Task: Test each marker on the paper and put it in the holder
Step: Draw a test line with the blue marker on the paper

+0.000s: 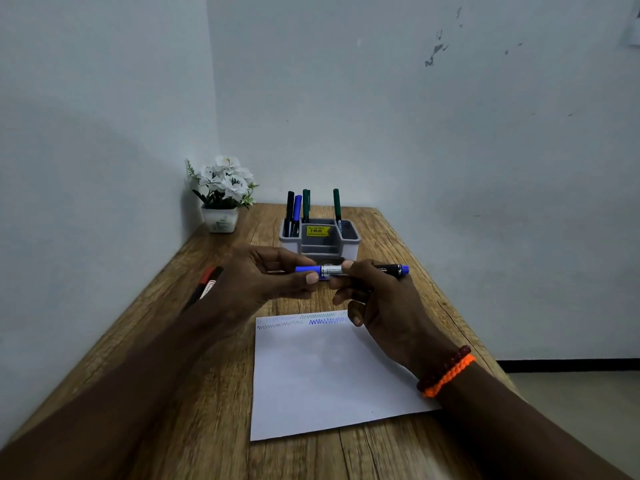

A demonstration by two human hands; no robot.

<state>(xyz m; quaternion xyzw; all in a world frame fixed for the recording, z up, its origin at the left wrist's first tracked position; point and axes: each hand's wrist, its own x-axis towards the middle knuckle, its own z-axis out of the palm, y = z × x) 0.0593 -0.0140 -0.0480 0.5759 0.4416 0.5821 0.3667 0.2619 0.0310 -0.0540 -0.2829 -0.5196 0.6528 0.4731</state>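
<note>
Both hands pinch a blue marker (332, 270) just in front of the holder (320, 237): left hand (263, 275) on the cap, right hand (377, 299) around the barrel.

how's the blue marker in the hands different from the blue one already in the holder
The held blue marker lies level above the table, gripped by the left hand at its cap end and the right hand round the barrel. The blue marker in the holder stands nearly upright in the holder's left compartment, touched by neither hand. The held one shows a silver label band; the stored one's lower part is hidden. Both have blue caps.
</note>
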